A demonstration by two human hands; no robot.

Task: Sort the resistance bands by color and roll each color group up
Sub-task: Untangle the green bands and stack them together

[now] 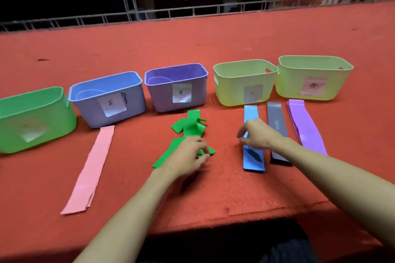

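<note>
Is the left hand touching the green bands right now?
Touching. The head view shows the left hand lying on the green bands, its fingers curled into the bunched strip.

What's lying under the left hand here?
The green bands lie there in a crumpled, unrolled pile on the red cloth. The left hand grips them near the middle. The palm covers that stretch, so the number of bands and how they overlap there cannot be seen.

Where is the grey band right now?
The grey band lies flat right of centre in the head view, between the blue band and the purple bands, beside the right hand.
</note>
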